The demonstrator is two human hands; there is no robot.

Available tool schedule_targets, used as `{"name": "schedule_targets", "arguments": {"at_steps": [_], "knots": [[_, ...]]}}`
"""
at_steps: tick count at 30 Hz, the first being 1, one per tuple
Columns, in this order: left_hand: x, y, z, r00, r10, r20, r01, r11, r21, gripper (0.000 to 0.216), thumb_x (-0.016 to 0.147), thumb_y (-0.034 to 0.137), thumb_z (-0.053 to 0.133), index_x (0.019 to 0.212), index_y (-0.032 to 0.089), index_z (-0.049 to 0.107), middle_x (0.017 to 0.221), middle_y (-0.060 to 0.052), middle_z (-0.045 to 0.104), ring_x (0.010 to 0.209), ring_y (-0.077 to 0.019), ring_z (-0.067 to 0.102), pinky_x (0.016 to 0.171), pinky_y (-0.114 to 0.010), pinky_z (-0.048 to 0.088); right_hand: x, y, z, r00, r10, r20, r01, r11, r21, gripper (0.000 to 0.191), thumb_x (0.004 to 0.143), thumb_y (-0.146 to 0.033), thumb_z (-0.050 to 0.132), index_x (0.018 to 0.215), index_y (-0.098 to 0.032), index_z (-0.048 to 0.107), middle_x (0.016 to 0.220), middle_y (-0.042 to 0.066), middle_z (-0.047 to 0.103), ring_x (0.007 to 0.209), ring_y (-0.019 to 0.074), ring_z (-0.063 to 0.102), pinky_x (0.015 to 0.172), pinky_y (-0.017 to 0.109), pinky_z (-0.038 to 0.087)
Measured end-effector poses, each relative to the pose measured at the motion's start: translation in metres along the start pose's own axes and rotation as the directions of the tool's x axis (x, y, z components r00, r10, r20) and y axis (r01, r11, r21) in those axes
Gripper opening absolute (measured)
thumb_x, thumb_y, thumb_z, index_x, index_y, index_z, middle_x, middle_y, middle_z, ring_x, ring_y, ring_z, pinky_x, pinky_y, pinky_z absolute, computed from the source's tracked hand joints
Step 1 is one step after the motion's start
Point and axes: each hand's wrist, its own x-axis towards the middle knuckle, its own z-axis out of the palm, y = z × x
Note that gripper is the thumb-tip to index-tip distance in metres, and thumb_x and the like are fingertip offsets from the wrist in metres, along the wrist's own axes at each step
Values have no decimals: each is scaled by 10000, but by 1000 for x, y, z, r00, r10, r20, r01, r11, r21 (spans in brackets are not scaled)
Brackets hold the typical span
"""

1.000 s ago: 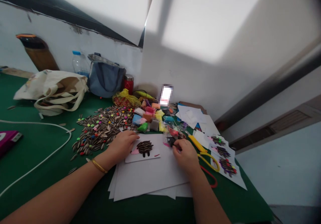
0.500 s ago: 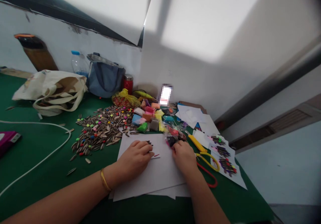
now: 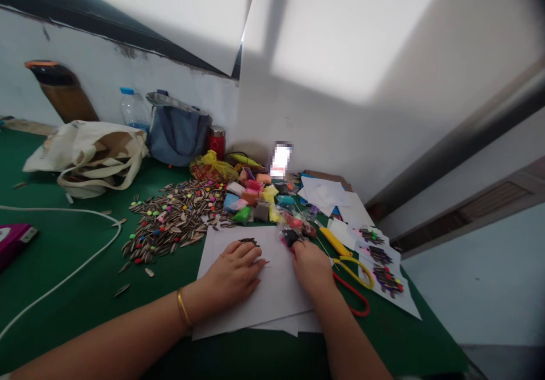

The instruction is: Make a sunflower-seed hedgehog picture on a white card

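My left hand (image 3: 234, 275) lies flat, fingers spread, on a small white card (image 3: 255, 255) bearing a dark sunflower-seed figure; most of the card is hidden under the hand. The card rests on a stack of white paper sheets (image 3: 272, 300). My right hand (image 3: 313, 266) is curled at the paper's right edge, its fingertips pinching a small dark lump of clay (image 3: 290, 237). A pile of striped sunflower seeds with coloured beads (image 3: 174, 218) lies just left of the paper.
Coloured clay blocks (image 3: 255, 198) sit behind the paper. Yellow and red scissors (image 3: 347, 266) and finished seed cards (image 3: 383, 275) lie to the right. A canvas bag (image 3: 93, 153), a blue bag (image 3: 176, 130), a bottle and a white cable (image 3: 63, 278) are on the green table (image 3: 63, 243).
My left hand moved right from the seed pile onto the small card, covering the seed figure. My right hand stayed near the dark clay, shifting slightly.
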Motion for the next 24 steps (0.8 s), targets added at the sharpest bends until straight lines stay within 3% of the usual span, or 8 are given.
{"name": "schedule_targets", "arguments": {"at_steps": [6, 11, 15, 17, 20, 24], "knots": [[0, 0, -2, 1000, -7, 6, 7, 1000, -3, 420, 857, 399, 630, 1245, 243, 594, 1226, -60, 606, 1174, -269, 490, 1006, -431, 287, -6, -2, 0, 999, -25, -29, 26, 999, 36, 131, 812, -119, 569, 903, -166, 649, 938, 117, 686, 891, 250, 610, 715, 323, 369], [1, 2, -10, 998, 63, 0, -63, 998, -30, 287, 916, 360, 554, 1178, 263, 621, 1171, -41, 638, 1145, -241, 513, 989, -426, 293, -7, -5, 0, 997, -64, -43, 67, 994, 89, 104, 815, -130, 551, 868, -173, 629, 931, 102, 672, 899, 238, 599, 732, 308, 375], [1, 2, -8, 998, 68, 12, -68, 997, -26, 329, 889, 399, 592, 1185, 259, 620, 1168, -42, 638, 1137, -253, 510, 989, -439, 287, -5, -3, 2, 996, -49, -80, 68, 965, 255, 107, 847, -143, 503, 855, -186, 601, 862, 69, 659, 837, 213, 600, 698, 290, 383], [0, 1, -6, 998, 55, 18, -55, 998, -20, 399, 867, 426, 616, 1228, 257, 604, 1176, -55, 632, 1144, -265, 503, 995, -448, 285, -4, -2, 3, 997, -29, -76, 61, 889, 454, 139, 870, -169, 486, 956, -198, 591, 784, 20, 644, 728, 181, 594, 642, 269, 386], [0, 2, -6, 999, 47, 24, -47, 999, -18, 430, 864, 441, 615, 1247, 248, 598, 1176, -64, 629, 1147, -268, 500, 1004, -448, 288, -4, 0, 3, 994, -54, -91, 103, 678, 728, 204, 888, -207, 469, 1054, -214, 587, 763, -14, 639, 662, 154, 586, 626, 254, 423], [2, 4, -11, 997, 60, 38, -59, 998, -23, 423, 867, 433, 611, 1243, 239, 598, 1173, -55, 648, 1172, -270, 490, 1010, -439, 285, -6, 1, 2, 984, -161, -78, 129, 342, 931, 246, 854, -259, 560, 1081, -208, 642, 986, 54, 699, 863, 184, 667, 753, 301, 516]]}}
